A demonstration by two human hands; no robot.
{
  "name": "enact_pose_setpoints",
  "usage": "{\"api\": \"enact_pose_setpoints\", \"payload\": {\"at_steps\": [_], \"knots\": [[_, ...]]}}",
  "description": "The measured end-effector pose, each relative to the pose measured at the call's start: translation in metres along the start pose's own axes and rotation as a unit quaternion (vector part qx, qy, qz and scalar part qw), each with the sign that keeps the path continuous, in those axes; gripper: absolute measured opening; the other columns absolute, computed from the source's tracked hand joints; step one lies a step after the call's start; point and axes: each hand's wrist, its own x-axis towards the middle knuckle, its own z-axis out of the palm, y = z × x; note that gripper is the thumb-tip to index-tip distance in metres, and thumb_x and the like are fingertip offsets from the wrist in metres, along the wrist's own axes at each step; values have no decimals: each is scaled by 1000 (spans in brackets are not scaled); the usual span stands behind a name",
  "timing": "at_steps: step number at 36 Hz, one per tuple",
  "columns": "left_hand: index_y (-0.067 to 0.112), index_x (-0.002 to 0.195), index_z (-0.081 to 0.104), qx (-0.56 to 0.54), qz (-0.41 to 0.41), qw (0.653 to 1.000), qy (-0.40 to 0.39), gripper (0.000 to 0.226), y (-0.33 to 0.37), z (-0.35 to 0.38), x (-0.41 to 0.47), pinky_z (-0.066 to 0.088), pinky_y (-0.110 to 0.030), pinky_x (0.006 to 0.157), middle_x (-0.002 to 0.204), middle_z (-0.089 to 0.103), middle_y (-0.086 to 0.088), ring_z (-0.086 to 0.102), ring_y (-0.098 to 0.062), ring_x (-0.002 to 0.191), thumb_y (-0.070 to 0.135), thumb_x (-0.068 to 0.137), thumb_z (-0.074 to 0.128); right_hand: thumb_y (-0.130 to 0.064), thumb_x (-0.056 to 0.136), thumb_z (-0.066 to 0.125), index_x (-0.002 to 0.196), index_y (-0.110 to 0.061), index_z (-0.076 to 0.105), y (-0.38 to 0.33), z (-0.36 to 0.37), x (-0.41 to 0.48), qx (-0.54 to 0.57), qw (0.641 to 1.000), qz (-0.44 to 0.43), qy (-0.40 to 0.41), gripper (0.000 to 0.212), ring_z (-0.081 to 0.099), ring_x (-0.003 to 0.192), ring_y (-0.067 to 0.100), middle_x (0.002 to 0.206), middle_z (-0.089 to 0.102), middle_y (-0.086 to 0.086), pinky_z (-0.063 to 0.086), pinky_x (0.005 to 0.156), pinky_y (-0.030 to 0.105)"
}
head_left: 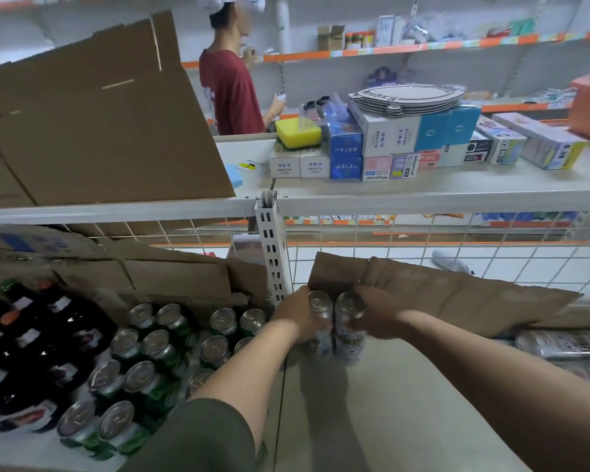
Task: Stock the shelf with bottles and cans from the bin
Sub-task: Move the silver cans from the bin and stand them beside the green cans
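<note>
Two tall silver cans stand upright side by side at the back of the white lower shelf (389,403), against a cardboard sheet. My left hand (295,316) wraps the left can (321,308). My right hand (377,316) grips the right can (348,338), which has a blue and white label. Both cans touch each other and rest on the shelf. To the left stand several green cans (140,376) in rows and several dark bottles (31,338) with white labels.
A silver can pack (562,344) lies on its side at the right. A slotted white upright (273,253) and wire mesh back the shelf. Above, a cardboard box (92,124) and small product boxes (389,141) sit on the upper shelf. A person in a red shirt (229,86) stands beyond.
</note>
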Motion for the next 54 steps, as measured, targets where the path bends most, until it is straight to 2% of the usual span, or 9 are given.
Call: {"api": "enact_pose_setpoints", "payload": {"at_steps": [7, 19, 23, 26, 29, 35, 47, 50, 54], "knots": [[17, 136, 50, 29, -2, 1000, -5, 76, 3, 1, 7, 51, -42, 100, 138, 59, -8, 58, -30, 124, 39, 74, 88, -18, 84, 75, 108, -17, 48, 2, -1, -2, -24, 999, 9, -23, 36, 54, 95, 20, 107, 59, 2, 37, 72, 25], [16, 136, 45, 56, -1, 998, 39, 82, 2, 12, 4, 52, -44, 97, 135, 60, -11, 59, -34, 121, 53, 73, 84, -26, 90, 71, 141, -6, 35, -2, -3, -6, -46, 998, 12, -38, 66, 55, 118, 30, 134, 55, 14, 35, 76, 24], [20, 141, 43, 109, -9, 994, -22, 91, 6, 0, 7, 51, -41, 98, 140, 57, -7, 57, -31, 124, 61, 70, 83, -25, 90, 71, 147, -6, 29, -1, 1, -8, -46, 998, 15, -33, 73, 55, 121, 31, 136, 54, 15, 38, 79, 25], [19, 149, 33, 117, -2, 987, -112, 95, 10, -13, 8, 52, -40, 94, 145, 51, -8, 56, -31, 124, 50, 75, 85, -25, 91, 68, 149, -8, 26, 0, 2, -9, -51, 998, 10, -28, 73, 56, 120, 32, 136, 55, 14, 41, 81, 27], [19, 148, 32, 153, 17, 979, -132, 83, 5, -19, 6, 53, -39, 89, 142, 52, -10, 57, -33, 120, 35, 83, 81, -26, 91, 68, 147, -10, 30, 1, 3, -9, -42, 999, 5, -23, 70, 58, 117, 30, 133, 58, 12, 43, 82, 27], [17, 131, 44, 165, 35, 984, -63, 63, -6, -11, 4, 51, -45, 95, 132, 59, -9, 58, -32, 117, 45, 84, 77, -29, 90, 69, 141, -8, 36, 4, 4, -7, -44, 999, -5, -21, 64, 57, 115, 30, 130, 58, 12, 38, 80, 26], [23, 137, 43, 100, 23, 992, -67, 69, -10, -8, -1, 51, -46, 98, 132, 59, -5, 59, -29, 116, 43, 81, 78, -29, 93, 66, 146, -10, 29, 7, 9, -9, -48, 999, 12, -17, 68, 50, 124, 33, 139, 49, 15, 33, 82, 25], [22, 135, 42, 99, 9, 991, -90, 70, -8, -14, -2, 51, -44, 96, 131, 58, -5, 58, -28, 113, 43, 80, 80, -32, 93, 66, 147, -6, 22, 5, 8, -8, -55, 997, 28, -36, 74, 48, 127, 36, 144, 43, 18, 37, 88, 30], [21, 146, 34, 111, 4, 989, -101, 81, 1, -29, -8, 50, -37, 83, 137, 53, -7, 55, -27, 110, 45, 83, 79, -40, 84, 76, 152, -7, -7, 2, 3, -13, -48, 998, 41, -28, 112, 49, 127, 38, 152, 34, 16, 46, 98, 40]]}}
